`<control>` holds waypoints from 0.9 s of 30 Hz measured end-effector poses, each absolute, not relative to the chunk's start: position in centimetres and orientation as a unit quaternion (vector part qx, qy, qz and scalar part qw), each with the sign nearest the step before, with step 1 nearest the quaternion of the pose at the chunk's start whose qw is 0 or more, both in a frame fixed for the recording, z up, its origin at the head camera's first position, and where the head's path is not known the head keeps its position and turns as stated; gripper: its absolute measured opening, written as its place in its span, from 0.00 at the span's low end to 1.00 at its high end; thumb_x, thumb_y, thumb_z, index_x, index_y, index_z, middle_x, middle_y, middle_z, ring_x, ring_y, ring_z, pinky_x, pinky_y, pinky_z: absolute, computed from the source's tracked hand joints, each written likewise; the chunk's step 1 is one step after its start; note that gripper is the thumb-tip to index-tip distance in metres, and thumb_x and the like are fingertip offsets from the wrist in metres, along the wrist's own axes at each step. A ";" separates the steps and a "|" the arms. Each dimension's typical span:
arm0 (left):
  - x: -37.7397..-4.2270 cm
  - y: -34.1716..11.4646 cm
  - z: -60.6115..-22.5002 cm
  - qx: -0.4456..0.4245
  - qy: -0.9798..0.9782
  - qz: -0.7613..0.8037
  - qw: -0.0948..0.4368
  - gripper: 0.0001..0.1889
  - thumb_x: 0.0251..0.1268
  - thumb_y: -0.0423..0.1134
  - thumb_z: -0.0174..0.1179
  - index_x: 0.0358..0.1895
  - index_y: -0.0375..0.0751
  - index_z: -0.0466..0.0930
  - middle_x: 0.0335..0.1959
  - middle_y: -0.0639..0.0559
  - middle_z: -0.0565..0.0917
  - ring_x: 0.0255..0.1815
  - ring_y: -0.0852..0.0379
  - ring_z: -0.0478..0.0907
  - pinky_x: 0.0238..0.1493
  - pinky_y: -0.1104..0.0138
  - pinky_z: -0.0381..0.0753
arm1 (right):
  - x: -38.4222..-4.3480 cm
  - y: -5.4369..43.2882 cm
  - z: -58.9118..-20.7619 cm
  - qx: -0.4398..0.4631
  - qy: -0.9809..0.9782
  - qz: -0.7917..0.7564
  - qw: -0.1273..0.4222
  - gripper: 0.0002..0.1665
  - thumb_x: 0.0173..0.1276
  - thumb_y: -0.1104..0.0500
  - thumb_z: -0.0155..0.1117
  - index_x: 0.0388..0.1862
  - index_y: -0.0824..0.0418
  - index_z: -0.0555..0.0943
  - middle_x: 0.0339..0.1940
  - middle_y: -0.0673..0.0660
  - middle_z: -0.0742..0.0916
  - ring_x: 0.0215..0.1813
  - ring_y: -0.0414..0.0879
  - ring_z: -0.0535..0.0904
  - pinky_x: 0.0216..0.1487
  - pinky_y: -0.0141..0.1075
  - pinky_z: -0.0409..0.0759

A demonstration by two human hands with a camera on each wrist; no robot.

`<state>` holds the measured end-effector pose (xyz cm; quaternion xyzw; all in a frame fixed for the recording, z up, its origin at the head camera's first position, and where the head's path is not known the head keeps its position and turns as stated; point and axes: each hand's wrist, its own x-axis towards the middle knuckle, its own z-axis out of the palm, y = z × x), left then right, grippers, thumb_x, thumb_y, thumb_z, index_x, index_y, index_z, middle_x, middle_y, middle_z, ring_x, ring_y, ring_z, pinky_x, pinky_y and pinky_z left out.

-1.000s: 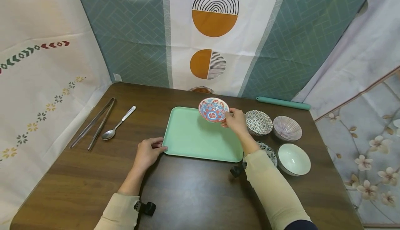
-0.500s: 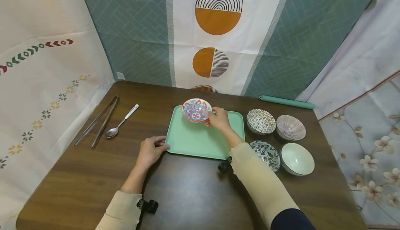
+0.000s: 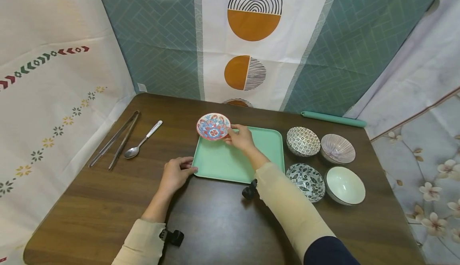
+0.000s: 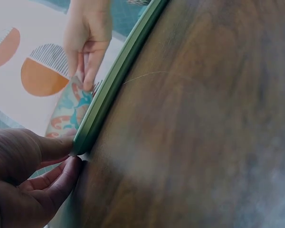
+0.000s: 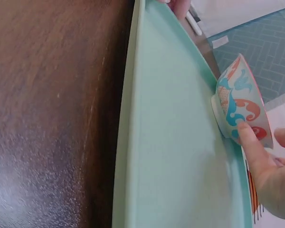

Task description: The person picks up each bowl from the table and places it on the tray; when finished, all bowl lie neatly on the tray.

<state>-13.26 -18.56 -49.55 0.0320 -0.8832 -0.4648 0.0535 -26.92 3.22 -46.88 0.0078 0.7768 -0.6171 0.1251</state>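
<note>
My right hand pinches the right side of a small bowl with a red and blue floral pattern. The bowl is over the far left corner of a mint green tray. In the right wrist view a finger presses the outside of the bowl, with the thumb by its rim. My left hand grips the tray's near left corner. The left wrist view has the thumb of the left hand against the tray's edge and the fingers curled below it.
Right of the tray stand a checked bowl, a purple-striped bowl, a leaf-patterned bowl and a pale green bowl. Metal tongs and a spoon lie left. A green rod-like object lies at the back right.
The right hand has carried the floral bowl leftward from above the tray's far right part to its far left corner. The left hand has stayed at the tray's near left corner.
</note>
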 end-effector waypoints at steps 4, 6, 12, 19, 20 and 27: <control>-13.3 -18.3 -49.5 0.032 -0.884 -0.464 0.052 0.20 0.55 0.29 0.75 0.51 0.26 0.85 0.37 0.39 0.89 0.40 0.45 0.87 0.44 0.55 0.84 | -26.6 3.6 -46.7 -0.015 0.751 -0.646 0.137 0.23 0.80 0.62 0.56 0.69 0.70 0.73 0.48 0.68 0.88 0.51 0.55 0.87 0.50 0.38 0.84; -13.2 -18.2 -49.4 0.034 -0.884 -0.464 0.051 0.20 0.55 0.29 0.75 0.52 0.27 0.85 0.37 0.39 0.89 0.41 0.45 0.87 0.44 0.56 0.84 | -26.4 3.9 -46.6 -0.040 0.746 -0.648 0.149 0.24 0.80 0.63 0.55 0.71 0.71 0.71 0.54 0.70 0.86 0.58 0.57 0.84 0.55 0.40 0.82; -13.3 -18.0 -49.5 0.032 -0.883 -0.466 0.049 0.19 0.56 0.29 0.74 0.52 0.27 0.85 0.37 0.39 0.89 0.41 0.44 0.87 0.43 0.57 0.84 | -25.3 5.3 -46.6 -0.060 0.753 -0.637 0.154 0.28 0.80 0.63 0.56 0.74 0.70 0.67 0.65 0.69 0.79 0.65 0.60 0.78 0.60 0.42 0.80; -13.2 -18.1 -49.6 0.031 -0.882 -0.468 0.048 0.19 0.57 0.29 0.74 0.52 0.26 0.85 0.37 0.38 0.88 0.41 0.44 0.87 0.43 0.58 0.84 | -23.8 7.2 -46.2 -0.069 0.797 -0.585 0.133 0.27 0.79 0.60 0.58 0.73 0.67 0.70 0.62 0.66 0.82 0.60 0.58 0.82 0.58 0.45 0.81; -13.2 -18.1 -49.6 0.031 -0.883 -0.466 0.049 0.19 0.57 0.28 0.74 0.52 0.26 0.85 0.37 0.38 0.88 0.41 0.43 0.87 0.42 0.59 0.84 | -23.6 7.5 -46.1 -0.075 0.805 -0.574 0.129 0.27 0.79 0.59 0.58 0.73 0.66 0.70 0.61 0.65 0.83 0.59 0.57 0.82 0.57 0.46 0.81; -13.2 -18.4 -49.6 0.034 -0.887 -0.456 0.055 0.18 0.58 0.30 0.74 0.52 0.28 0.86 0.36 0.39 0.89 0.40 0.44 0.87 0.41 0.61 0.83 | -22.1 10.0 -44.7 -0.077 0.815 -0.565 0.107 0.27 0.78 0.58 0.59 0.72 0.64 0.71 0.59 0.63 0.84 0.58 0.58 0.83 0.56 0.47 0.80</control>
